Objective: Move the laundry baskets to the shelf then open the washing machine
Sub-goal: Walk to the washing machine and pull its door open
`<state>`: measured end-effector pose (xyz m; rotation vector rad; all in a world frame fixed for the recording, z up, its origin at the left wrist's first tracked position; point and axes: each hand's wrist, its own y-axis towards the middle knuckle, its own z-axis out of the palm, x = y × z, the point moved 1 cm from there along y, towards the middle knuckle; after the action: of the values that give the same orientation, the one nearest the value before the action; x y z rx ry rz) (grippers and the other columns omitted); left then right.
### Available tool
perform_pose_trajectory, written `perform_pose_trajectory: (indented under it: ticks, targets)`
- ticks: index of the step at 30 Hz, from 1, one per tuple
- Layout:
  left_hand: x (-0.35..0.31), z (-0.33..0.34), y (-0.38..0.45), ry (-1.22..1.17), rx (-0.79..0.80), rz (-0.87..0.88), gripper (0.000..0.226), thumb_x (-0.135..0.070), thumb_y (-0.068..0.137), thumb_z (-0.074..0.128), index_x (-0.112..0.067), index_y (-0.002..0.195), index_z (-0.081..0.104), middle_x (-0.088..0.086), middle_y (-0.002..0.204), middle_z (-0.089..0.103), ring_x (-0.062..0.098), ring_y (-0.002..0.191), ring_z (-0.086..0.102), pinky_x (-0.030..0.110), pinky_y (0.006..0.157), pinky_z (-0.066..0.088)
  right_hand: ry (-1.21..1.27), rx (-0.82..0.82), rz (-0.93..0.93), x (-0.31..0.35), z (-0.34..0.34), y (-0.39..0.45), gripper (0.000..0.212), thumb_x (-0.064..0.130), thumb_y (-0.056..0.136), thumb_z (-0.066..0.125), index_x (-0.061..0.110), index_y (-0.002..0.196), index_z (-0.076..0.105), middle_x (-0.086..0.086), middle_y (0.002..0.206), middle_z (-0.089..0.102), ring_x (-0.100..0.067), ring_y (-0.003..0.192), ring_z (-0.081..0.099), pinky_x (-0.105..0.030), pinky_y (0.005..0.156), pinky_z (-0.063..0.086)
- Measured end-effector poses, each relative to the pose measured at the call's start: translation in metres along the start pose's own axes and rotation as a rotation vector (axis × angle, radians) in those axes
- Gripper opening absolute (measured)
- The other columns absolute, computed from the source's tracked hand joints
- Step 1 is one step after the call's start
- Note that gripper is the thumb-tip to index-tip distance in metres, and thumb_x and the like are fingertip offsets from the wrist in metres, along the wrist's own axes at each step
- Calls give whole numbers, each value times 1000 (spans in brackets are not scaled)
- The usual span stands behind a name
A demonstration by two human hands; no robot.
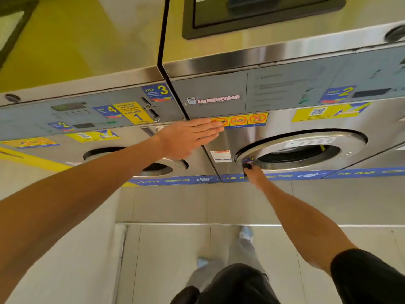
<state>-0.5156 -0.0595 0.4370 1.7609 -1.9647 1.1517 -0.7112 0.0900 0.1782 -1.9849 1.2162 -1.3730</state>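
Gripping the black door handle [248,165] at the round door's [301,150] left edge, the right hand [254,175] curls closed; the left hand [188,137], fingers [213,128] flat and together, presses the washing machine [285,119] front's upper left corner.

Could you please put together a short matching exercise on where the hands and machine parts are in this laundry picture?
Things:
1. left hand
2. right hand
3. coin slot
4. LAUNDRYBAR sticker

Places or states:
A. closed on the black door handle
B. on the left machine's panel, under the STEP 3 label
C. flat on the steel front, fingers spread
D. on the grey panel of the right machine

Pairs: 1-C, 2-A, 3-B, 4-D
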Motion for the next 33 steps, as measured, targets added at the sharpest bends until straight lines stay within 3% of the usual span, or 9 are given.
perform_pose_trajectory:
  ticks: [5,10,18,22,25,29,33]
  targets:
    - [-3,1,0,-43,13,-16,97,-58,91,39,-2,155,-10,17,162,-19,30,151,-18,43,123,-8,-14,-99,-18,4,7,-9,39,28,97,48,-3,119,58,-25,118,63,-41,108,59,-47,91,48]
    - [-14,1,1,16,-20,-51,102,-67,91,32,0,154,-12,21,161,-20,35,150,-18,45,123,-7,-40,-134,-8,-3,14,-23,41,24,99,44,-4,128,51,-27,126,58,-42,119,54,-46,97,43]
    - [-30,-3,0,121,-78,-125,101,-67,88,35,-1,156,0,19,164,-7,39,151,-9,48,122,6,-50,-212,-27,-78,27,-72,47,17,98,44,2,142,39,-28,139,49,-43,126,49,-39,97,38]
    - [-38,-12,2,25,-35,-187,98,-64,85,43,-5,156,11,16,165,0,38,151,-9,52,121,6,-73,-251,-2,-120,22,-111,65,39,78,47,1,130,53,-29,128,58,-41,117,57,-38,92,44]
    - [-47,-24,6,-175,5,-256,101,-66,83,49,-5,156,13,18,165,1,36,152,-7,55,122,3,-115,-366,62,-159,18,-123,59,45,81,57,0,119,58,-26,124,60,-40,115,58,-42,95,47]
    - [-56,-33,17,-336,55,-291,105,-64,82,56,-5,156,10,25,162,-6,42,150,-9,58,120,7,-179,-444,139,-199,4,-136,47,35,87,57,3,121,57,-21,125,57,-40,117,56,-48,98,46]
    - [-66,-37,24,-365,100,-331,106,-64,83,58,-6,156,8,28,161,-10,44,149,-12,58,121,7,-309,-471,184,-225,-14,-162,39,11,85,58,12,124,53,-10,126,51,-34,117,52,-50,95,44]
